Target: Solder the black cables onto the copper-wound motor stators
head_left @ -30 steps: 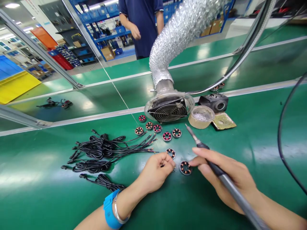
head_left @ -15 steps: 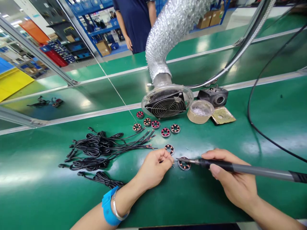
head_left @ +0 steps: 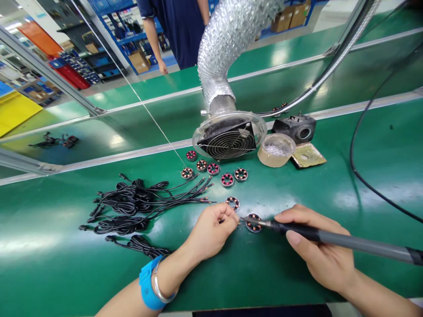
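My right hand (head_left: 319,246) grips a soldering iron (head_left: 297,230), its metal tip pointing left across a round copper-wound coil (head_left: 254,223). Beside that tip, my left hand (head_left: 211,231) pinches the end of a thin black cable, mostly hidden by the fingers. Another coil (head_left: 232,204) lies just above the left fingertips. Several red and copper coils (head_left: 227,179) rest farther back on the green table (head_left: 82,273). To the left lies a pile of coiled black cables (head_left: 132,198), their stripped ends pointing right.
A fume extractor (head_left: 229,141) with a silver duct (head_left: 221,57) hangs over the table. Behind it to the right are a tape roll (head_left: 276,150), a yellow sponge tray (head_left: 309,156) and a black holder (head_left: 294,127). A person (head_left: 180,31) stands beyond the far bench.
The iron's tip has come slightly closer to the left fingertips. The view has shifted a little, and the person across the bench appears farther left.
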Demonstrator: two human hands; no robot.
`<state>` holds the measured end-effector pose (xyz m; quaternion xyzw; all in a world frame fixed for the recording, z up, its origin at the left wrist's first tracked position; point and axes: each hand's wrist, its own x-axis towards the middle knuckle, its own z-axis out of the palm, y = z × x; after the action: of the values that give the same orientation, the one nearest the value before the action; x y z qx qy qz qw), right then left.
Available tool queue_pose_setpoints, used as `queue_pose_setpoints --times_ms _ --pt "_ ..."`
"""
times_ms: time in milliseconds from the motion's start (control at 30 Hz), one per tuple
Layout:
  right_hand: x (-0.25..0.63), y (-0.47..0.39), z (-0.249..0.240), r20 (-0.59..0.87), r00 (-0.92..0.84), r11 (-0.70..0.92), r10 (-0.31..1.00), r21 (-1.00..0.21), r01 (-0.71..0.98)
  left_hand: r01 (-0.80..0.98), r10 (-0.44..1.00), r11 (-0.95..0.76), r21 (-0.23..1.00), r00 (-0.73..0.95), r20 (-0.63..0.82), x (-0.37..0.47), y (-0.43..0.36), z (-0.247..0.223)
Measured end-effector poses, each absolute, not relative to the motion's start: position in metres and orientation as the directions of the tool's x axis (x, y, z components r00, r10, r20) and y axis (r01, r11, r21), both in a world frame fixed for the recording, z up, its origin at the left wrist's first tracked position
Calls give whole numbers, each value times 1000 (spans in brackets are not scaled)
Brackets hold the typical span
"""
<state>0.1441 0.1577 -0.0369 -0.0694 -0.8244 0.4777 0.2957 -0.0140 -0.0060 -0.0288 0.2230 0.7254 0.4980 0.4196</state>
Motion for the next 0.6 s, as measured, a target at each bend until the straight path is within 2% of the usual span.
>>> queue_pose_setpoints --times_ms 200,600 --pt "145 156 -33 469 -820 549 329 -801 -238 -78 743 415 906 -545 -387 -14 -7 -29" --pt "144 155 -30 519 -775 514 362 -804 -299 -93 749 402 911 -539 -386 -14 -6 -29"
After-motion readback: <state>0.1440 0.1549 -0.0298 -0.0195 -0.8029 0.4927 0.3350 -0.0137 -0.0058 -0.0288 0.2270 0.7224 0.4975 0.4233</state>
